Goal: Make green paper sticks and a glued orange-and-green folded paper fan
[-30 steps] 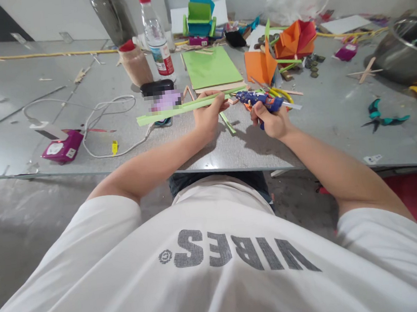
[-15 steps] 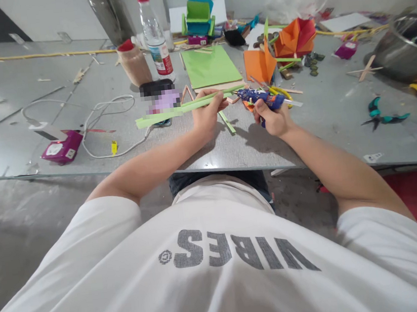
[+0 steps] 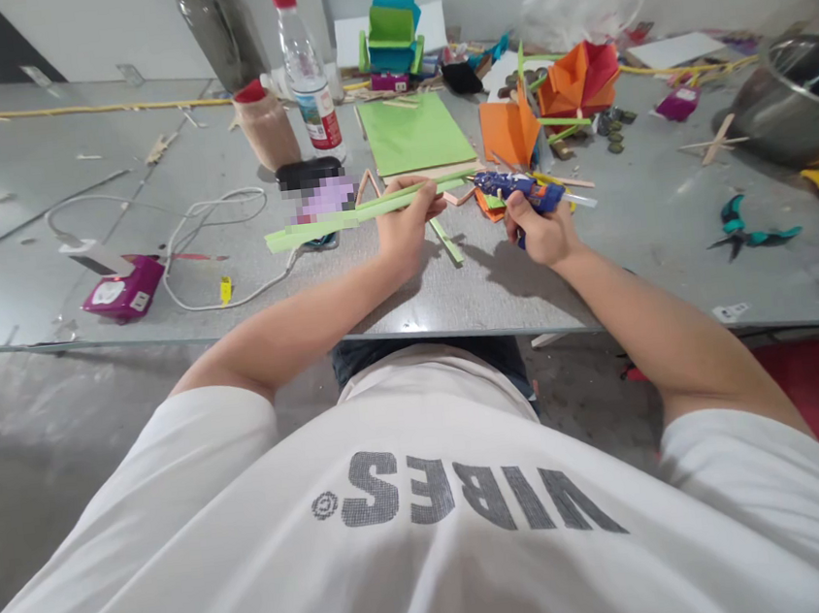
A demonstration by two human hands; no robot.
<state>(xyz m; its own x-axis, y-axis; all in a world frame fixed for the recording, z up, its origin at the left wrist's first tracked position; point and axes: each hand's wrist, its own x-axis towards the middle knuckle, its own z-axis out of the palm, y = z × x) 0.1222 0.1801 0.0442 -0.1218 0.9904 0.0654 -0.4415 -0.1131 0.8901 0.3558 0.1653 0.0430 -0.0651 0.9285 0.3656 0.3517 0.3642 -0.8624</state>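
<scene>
My left hand (image 3: 405,224) pinches long light-green strips (image 3: 370,211) that stretch left and right of the fingers. My right hand (image 3: 544,226) is wrapped round a blue glue gun (image 3: 518,188), with a clear glue stick jutting from its back end. The gun's nozzle is at the right end of the strips; whether they touch is too small to tell. A shorter green strip (image 3: 448,242) lies on the table below, between my hands. Behind them is a green sheet (image 3: 417,132), with orange folded paper (image 3: 504,131) to its right.
Bottles (image 3: 309,88) and a jar (image 3: 266,131) stand at the back left. A white cable (image 3: 226,304) loops near a purple box (image 3: 126,289). Teal-handled pliers (image 3: 738,228) and a metal pot (image 3: 790,101) are on the right. The table's edge (image 3: 419,333) runs near my body.
The glue gun in my right hand has shifted slightly to the right along the strips' end. My left hand and the strips are nearly still.
</scene>
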